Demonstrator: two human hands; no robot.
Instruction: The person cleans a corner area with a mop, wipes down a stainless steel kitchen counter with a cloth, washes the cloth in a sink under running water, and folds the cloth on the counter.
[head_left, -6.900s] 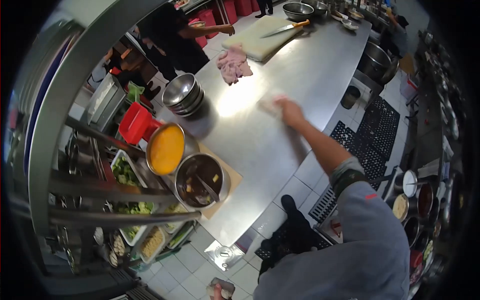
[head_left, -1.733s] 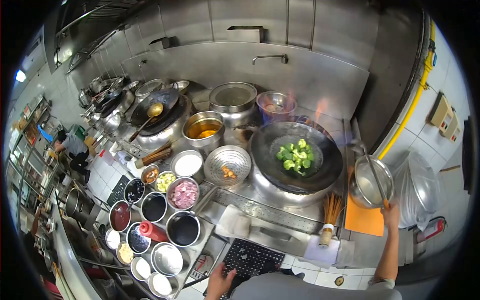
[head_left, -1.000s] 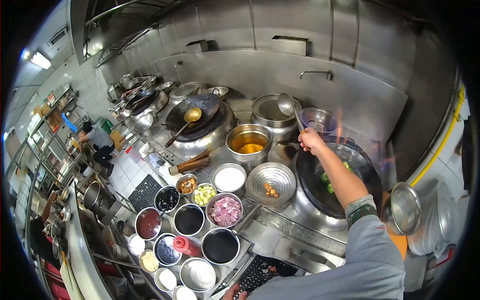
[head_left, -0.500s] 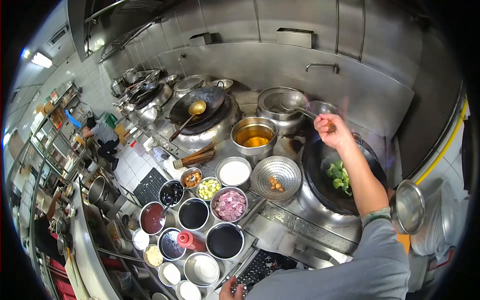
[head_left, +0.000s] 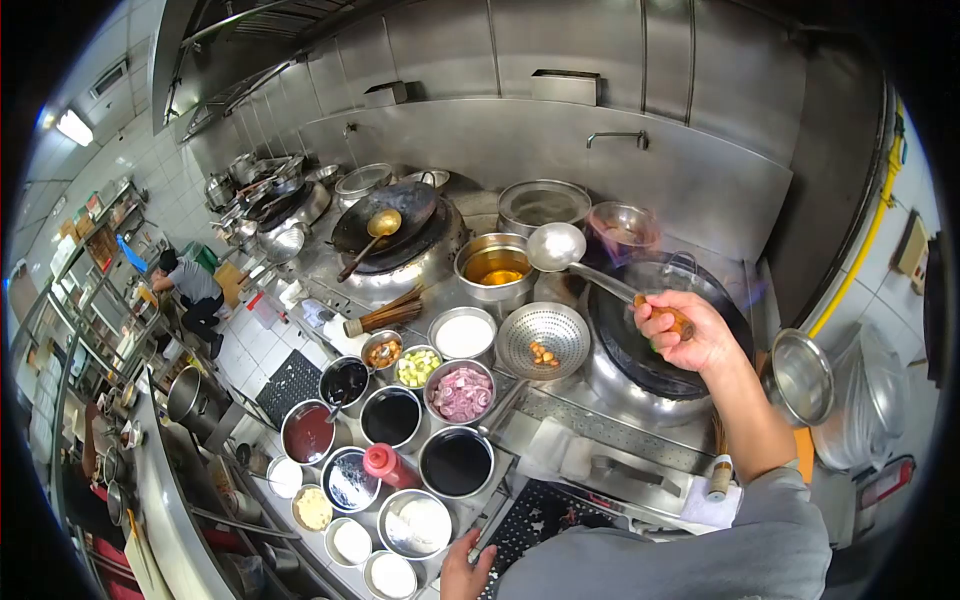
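My right hand [head_left: 690, 328] is closed around the wooden handle of a steel ladle [head_left: 556, 247], whose bowl hangs near the rear of the stove, beside the pot of amber oil [head_left: 495, 268]. Below the hand sits a dark wok [head_left: 620, 325]; my hand hides most of what is in it, with only a speck of green beside the fingers. My left hand [head_left: 466, 568] is low at the bottom edge, near the counter's metal edge, fingers apart and nothing visible in it. A perforated strainer [head_left: 565, 325] with brown pieces rests left of the wok.
Left of the strainer stand bowls of sliced onion [head_left: 460, 392], dark sauce [head_left: 456, 462] and white powder [head_left: 462, 331], plus a red squeeze bottle [head_left: 390, 465]. A bamboo brush [head_left: 388, 312] lies behind them. Another wok [head_left: 388, 225] holds a ladle. A person [head_left: 190, 290] bends down at far left.
My right hand has moved lower and closer, over the wok, bringing the ladle with it. The broccoli seen in the wok before is now mostly hidden. The view has shifted slightly.
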